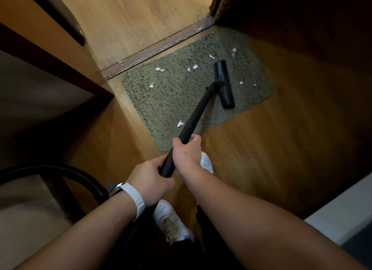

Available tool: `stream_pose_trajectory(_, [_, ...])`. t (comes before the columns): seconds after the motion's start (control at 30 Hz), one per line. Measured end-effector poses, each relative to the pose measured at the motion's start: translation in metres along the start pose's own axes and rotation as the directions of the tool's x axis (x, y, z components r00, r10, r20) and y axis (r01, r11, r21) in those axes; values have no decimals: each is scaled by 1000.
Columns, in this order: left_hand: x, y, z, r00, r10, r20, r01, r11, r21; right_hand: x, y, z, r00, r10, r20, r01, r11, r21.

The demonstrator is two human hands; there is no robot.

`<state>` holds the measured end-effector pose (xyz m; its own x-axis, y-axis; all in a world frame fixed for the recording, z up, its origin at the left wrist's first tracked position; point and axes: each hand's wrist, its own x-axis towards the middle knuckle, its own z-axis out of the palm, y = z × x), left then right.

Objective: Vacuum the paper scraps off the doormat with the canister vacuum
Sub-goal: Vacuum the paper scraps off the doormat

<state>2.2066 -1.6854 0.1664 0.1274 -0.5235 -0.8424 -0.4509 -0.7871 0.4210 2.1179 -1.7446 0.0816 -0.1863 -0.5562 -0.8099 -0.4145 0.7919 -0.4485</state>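
While our left hand [150,181] and right hand [186,152] wrap fully around the black wand [196,114], its floor nozzle [223,83] rests ahead on the doormat [171,96].

a home entryway: doormat [181,92] by a door threshold [157,48], wood floor [261,149].

Both arms reach forward and down. The left hand [150,184] is closed around the black tube [193,119] lower down; the right hand [186,154] is closed around it just ahead.
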Motion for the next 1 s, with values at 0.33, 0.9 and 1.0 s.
stream_pose_trajectory(0.33, [8, 10, 2, 1000, 23, 10, -23, 1000, -14, 13, -8, -10, 1000, -10, 25, 11, 998, -55])
stream_pose_trajectory(0.9, [18, 11, -15, 996, 15, 90, -9, 998, -64, 1, -46, -14, 998, 17, 54, -2, 965, -263])
stream_pose_trajectory(1.0, [22, 8, -22, 995, 20, 102, -14, 998, -62, -4, -51, -8, 999, 14, 53, 0, 967, -253])
